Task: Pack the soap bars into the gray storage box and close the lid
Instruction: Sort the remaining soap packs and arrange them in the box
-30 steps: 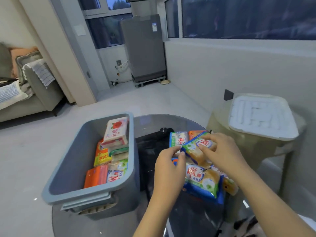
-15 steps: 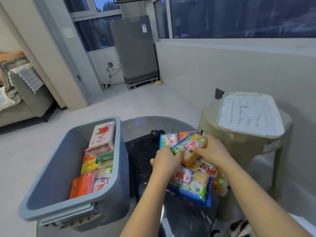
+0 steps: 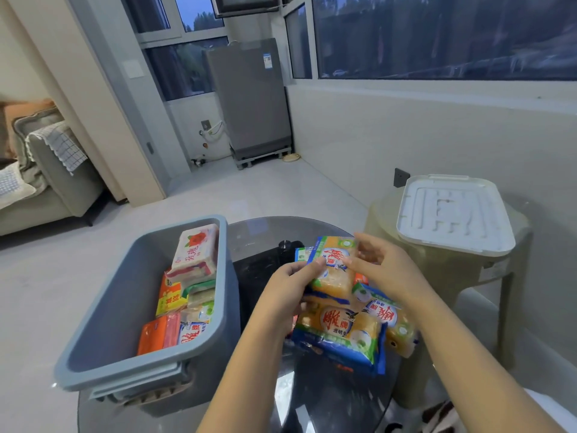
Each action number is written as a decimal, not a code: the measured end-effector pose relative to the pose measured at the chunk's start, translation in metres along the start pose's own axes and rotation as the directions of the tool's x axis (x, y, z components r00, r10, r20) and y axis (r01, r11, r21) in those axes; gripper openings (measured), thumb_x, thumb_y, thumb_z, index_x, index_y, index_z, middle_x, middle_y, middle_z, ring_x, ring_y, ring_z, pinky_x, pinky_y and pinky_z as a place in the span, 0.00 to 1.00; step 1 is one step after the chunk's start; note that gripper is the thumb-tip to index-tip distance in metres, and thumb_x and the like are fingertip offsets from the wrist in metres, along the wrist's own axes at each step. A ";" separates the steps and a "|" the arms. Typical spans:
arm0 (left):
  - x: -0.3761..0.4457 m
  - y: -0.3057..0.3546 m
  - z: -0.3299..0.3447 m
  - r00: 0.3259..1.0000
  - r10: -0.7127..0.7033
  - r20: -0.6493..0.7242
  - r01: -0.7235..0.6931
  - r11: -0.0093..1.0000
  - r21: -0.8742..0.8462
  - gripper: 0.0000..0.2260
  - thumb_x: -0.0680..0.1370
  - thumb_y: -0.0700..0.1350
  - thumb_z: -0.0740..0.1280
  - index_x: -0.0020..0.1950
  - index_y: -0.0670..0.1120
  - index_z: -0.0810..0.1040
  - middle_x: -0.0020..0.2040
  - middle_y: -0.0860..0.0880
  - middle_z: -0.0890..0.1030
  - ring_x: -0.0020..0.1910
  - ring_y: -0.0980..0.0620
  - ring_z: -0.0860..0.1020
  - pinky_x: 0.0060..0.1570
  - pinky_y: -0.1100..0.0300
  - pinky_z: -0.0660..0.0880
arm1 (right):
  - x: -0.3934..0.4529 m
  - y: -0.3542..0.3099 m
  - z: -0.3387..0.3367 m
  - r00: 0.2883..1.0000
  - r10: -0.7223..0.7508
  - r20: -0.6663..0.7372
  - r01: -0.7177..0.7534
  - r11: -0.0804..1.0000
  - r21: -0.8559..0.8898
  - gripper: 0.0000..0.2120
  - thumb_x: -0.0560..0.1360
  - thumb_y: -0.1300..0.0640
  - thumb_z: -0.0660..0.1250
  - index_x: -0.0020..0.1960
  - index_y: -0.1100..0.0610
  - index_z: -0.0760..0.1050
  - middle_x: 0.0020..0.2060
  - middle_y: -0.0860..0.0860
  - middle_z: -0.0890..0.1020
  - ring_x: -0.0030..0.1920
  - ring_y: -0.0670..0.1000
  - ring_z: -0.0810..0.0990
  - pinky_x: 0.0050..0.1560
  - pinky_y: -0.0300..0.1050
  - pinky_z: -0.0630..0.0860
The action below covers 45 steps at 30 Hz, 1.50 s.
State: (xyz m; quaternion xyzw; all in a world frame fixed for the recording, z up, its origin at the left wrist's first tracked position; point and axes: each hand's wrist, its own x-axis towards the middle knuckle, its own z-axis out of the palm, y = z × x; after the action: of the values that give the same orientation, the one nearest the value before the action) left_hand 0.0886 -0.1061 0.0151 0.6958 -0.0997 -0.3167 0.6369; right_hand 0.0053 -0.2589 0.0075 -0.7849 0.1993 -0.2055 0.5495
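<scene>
Head view, person w/ two bare hands at a round dark glass table (image 3: pixel 327 398). Left hand (image 3: pixel 287 292): fingers curled, pinching the left edge of a yellow-and-blue wrapped soap bar (image 3: pixel 334 270), raised a little above the pile. Right hand (image 3: pixel 384 270): fingers spread and lightly bent, fingertips touching the same bar's right edge and top; whether it truly grips cannot be told. Soap pile (image 3: pixel 352 329): several wrapped bars, same yellow/blue/green packs, heaped near the table's right edge, some overlapping. Gray storage box (image 3: pixel 131 295): open, lid off, standing at the table's left edge and overhanging it slightly. Inside, along the box's right wall, a row of soaps: pink-white rose-print pack (image 3: pixel 196 251) at the far end, tilted up; yellow-orange pack (image 3: pixel 170 296) next; orange pack (image 3: pixel 156 335) at the near end. Box's left half shows bare floor. White lid (image 3: pixel 452 214): lies flat on a beige plastic stool (image 3: pixel 462 276) just beyond the table's right edge, well apart from the box. Background: gray washing machine (image 3: pixel 249 101) by the windows; sofa (image 3: pixel 40 182) at far left.
</scene>
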 end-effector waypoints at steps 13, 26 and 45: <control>-0.033 -0.020 -0.013 0.881 0.227 -0.415 -0.321 0.931 -0.171 0.15 0.76 0.47 0.67 0.62 0.50 0.70 0.51 0.50 0.81 0.44 0.51 0.84 0.30 0.61 0.80 | -0.035 0.008 0.001 0.890 0.198 0.412 0.020 0.883 -0.469 0.28 0.66 0.42 0.72 0.63 0.46 0.71 0.49 0.39 0.76 0.47 0.39 0.76 0.39 0.30 0.71; -0.034 -0.046 -0.021 0.860 0.175 -0.479 -0.320 0.916 -0.241 0.11 0.77 0.45 0.67 0.58 0.54 0.70 0.47 0.51 0.82 0.46 0.51 0.82 0.43 0.54 0.79 | -0.038 0.011 0.023 0.890 0.286 0.354 -0.070 0.855 -0.514 0.25 0.58 0.44 0.77 0.48 0.46 0.67 0.47 0.45 0.77 0.46 0.45 0.79 0.48 0.45 0.80; -0.061 -0.021 -0.013 0.884 0.235 -0.404 -0.359 0.895 -0.266 0.15 0.77 0.46 0.67 0.63 0.49 0.70 0.43 0.52 0.85 0.43 0.52 0.84 0.41 0.55 0.81 | -0.039 0.009 0.006 0.948 0.235 0.214 -0.239 0.971 -0.004 0.19 0.65 0.52 0.76 0.48 0.51 0.68 0.45 0.53 0.83 0.34 0.47 0.85 0.28 0.38 0.77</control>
State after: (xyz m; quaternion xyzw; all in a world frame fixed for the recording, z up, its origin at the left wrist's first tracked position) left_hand 0.0429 -0.0589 0.0137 0.6001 -0.0326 -0.0926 0.7939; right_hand -0.0250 -0.2357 -0.0070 -0.7667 0.2296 -0.0548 0.5970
